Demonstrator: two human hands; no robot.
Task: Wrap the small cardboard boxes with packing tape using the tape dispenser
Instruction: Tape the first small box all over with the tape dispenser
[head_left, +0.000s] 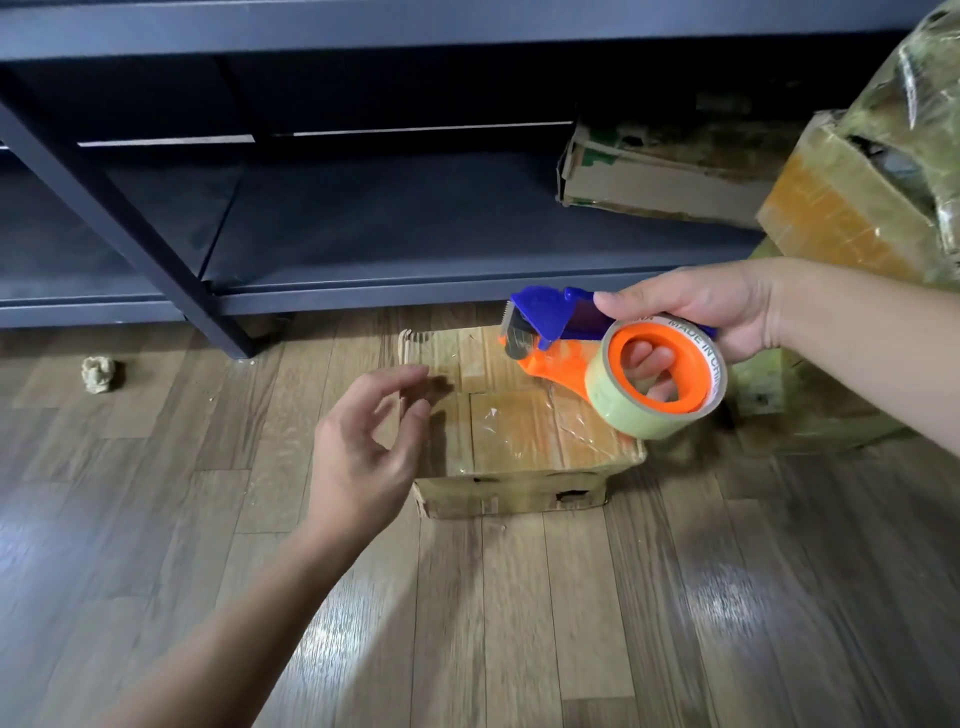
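Nearest the camera, the left hand (363, 441) hovers loosely spread and empty at the left edge of the small cardboard box (519, 441) on the floor (675, 597), seemingly poised to steady it. Just beyond, the right hand (701, 306) grips the tape dispenser (550, 322) over the partly taped top, cutter angled down, probably to start a strip.

Right hand (711, 306) holds tape dispenser (566, 338) above cardboard box (519, 436); left hand (363, 447) open.

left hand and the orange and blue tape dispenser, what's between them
Head view: the taped top of the brown cardboard box lies between the left hand and the tape dispenser.
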